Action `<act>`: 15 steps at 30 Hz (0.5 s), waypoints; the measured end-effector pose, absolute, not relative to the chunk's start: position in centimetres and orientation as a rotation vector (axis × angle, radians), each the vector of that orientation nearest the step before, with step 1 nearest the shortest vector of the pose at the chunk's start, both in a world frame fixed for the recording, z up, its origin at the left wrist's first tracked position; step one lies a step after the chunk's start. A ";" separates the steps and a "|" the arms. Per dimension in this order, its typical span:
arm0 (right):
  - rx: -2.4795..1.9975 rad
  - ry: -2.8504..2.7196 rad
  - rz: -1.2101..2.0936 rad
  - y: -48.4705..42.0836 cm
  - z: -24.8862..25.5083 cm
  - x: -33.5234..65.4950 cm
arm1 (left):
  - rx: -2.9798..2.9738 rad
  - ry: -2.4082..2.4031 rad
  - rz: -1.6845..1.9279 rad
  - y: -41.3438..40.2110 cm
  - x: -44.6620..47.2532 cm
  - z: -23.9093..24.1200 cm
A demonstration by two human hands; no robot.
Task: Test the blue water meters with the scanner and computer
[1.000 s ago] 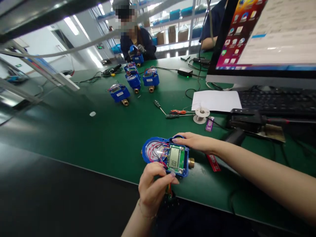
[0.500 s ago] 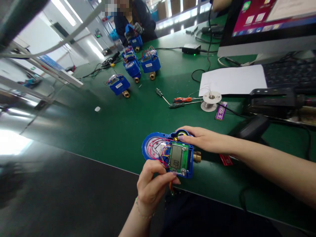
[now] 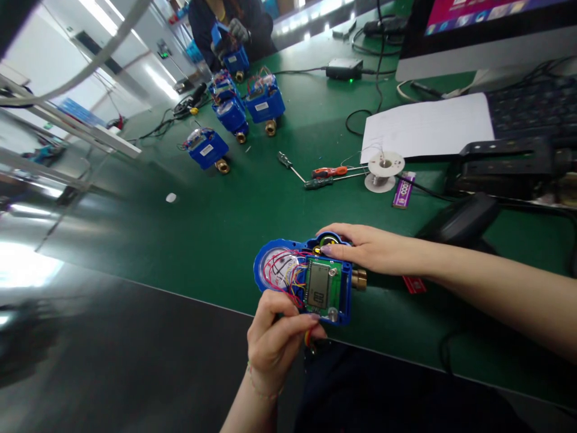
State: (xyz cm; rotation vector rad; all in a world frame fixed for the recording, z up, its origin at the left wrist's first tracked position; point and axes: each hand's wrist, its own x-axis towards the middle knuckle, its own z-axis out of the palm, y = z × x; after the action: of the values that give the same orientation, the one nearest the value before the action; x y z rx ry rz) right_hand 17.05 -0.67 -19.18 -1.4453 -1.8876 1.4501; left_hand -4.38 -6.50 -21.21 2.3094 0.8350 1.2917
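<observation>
An opened blue water meter (image 3: 303, 278) lies near the front edge of the green table (image 3: 211, 228), with a green circuit board, a small display and red and blue wires showing, and a brass fitting on its right side. My right hand (image 3: 367, 246) rests over the meter's far edge, fingers curled on the housing. My left hand (image 3: 276, 337) is closed at the near edge, pinching the wires that come off the meter's front.
Several more blue meters (image 3: 234, 114) stand at the far left, where another person in gloves handles one. Screwdrivers (image 3: 327, 177), a solder spool (image 3: 382, 169), a white sheet (image 3: 426, 127), a keyboard, a monitor and a black fixture (image 3: 505, 165) lie to the right.
The view has tipped down and moved closer. Both hands stay on the meter; the display has gone from lit with digits to dull.
</observation>
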 end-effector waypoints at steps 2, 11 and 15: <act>-1.463 -1.893 1.426 -0.6 -19.2 17.0 | 2.281 0.853 1.267 -6.5 -4.4 -21.3; -1.509 -1.817 1.417 -1.0 -19.1 16.8 | 2.305 0.927 1.242 -6.7 -4.5 -20.9; -1.409 -1.682 1.209 -2.8 -17.1 19.7 | 2.328 1.041 1.228 -5.9 -4.0 -20.7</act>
State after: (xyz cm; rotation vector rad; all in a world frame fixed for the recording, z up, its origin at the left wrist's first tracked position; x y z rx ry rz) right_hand 19.70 -2.77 -17.13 -1.4094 -1.6825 1.2086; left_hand -3.99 -5.86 -20.69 2.3282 1.0414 1.2276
